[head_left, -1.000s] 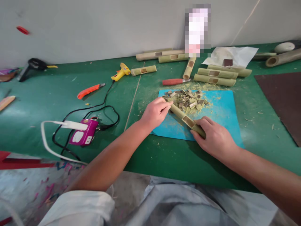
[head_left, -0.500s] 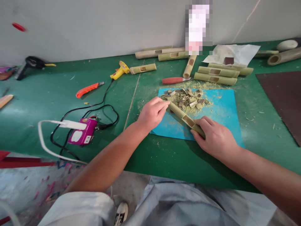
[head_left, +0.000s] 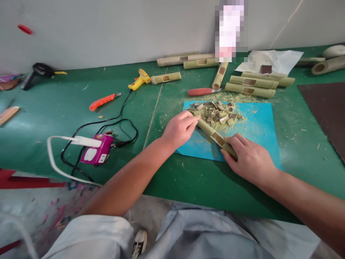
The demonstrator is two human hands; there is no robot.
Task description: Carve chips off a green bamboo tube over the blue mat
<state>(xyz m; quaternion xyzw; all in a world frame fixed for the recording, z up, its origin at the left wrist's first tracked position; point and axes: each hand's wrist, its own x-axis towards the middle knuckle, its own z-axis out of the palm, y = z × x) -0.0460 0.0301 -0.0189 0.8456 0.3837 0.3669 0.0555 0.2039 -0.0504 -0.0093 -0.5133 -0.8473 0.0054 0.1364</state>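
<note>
Between my two hands lies a green bamboo tube (head_left: pixel 207 128) with a rectangular window cut in its side, slanting down to the right over a blue sheet (head_left: pixel 260 133). My left hand (head_left: pixel 182 129) is closed on its upper left end, thumb and fingers pinching it. Around the lower right end wraps my right hand (head_left: pixel 246 154), close to the cut window. Just behind the tube sits a heap of bamboo chips (head_left: pixel 222 113) and shavings. A red-handled carving knife (head_left: pixel 201 92) lies beyond the sheet.
More cut bamboo tubes (head_left: pixel 249 90) lie at the back beside white paper (head_left: pixel 269 61). Leftward are a yellow glue gun (head_left: pixel 138 80), an orange utility knife (head_left: pixel 104 102) and a purple power socket (head_left: pixel 101 149) with trailing cords. A dark brown mat (head_left: pixel 326 111) covers the right side.
The whole view has shifted slightly, so everything sits a little further right. Both hands keep the same hold on the bamboo tube.
</note>
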